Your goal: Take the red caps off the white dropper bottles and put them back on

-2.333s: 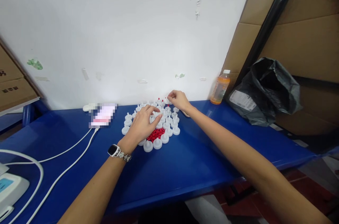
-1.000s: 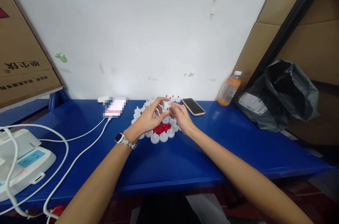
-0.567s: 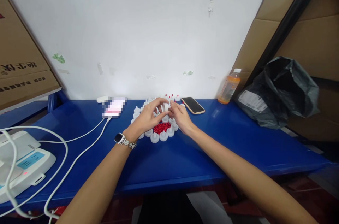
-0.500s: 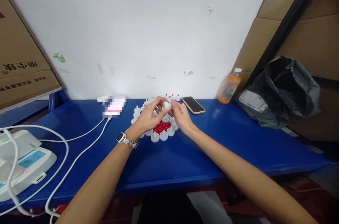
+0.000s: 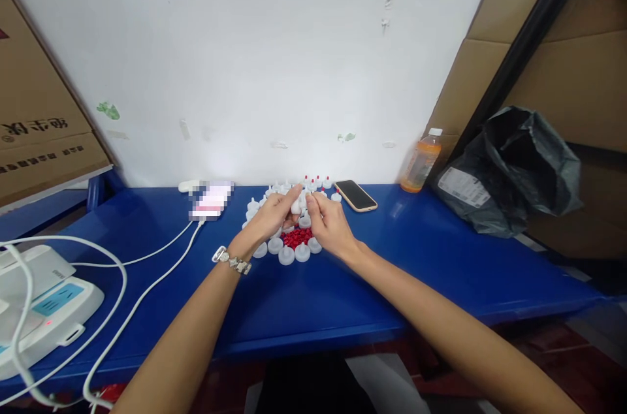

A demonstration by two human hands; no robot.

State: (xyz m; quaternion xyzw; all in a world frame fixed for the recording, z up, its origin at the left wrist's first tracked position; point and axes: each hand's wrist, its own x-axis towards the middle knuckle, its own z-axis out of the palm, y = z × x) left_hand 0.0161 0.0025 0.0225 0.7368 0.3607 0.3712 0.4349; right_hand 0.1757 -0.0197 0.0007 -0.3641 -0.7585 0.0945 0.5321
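Observation:
Between my hands is a white nozzle cap [image 5: 296, 206], raised over the table and tilted. My left hand [image 5: 272, 213] is closed round its base. Thumb and fingers of my right hand [image 5: 331, 223] pinch at its spout end; whatever sits between those fingertips is hidden. Below lies a pile of small red tips [image 5: 296, 237]. White nozzle caps without tips [image 5: 287, 255] ring the pile at the front and left. Several nozzle caps with red tips [image 5: 327, 183] stand behind my right hand.
A dark-screened phone [image 5: 356, 196] lies right of the caps, and a blurred, plugged-in phone [image 5: 213, 198] lies left. Farther right are an orange drink bottle [image 5: 421, 160] and a grey plastic bag [image 5: 509, 172]. A white power strip [image 5: 63, 309] with looping cables occupies the left.
Both hands have turned about the nozzle cap, which has shifted slightly left and tipped. My right hand has rolled so its thumb lies on top at the spout end.

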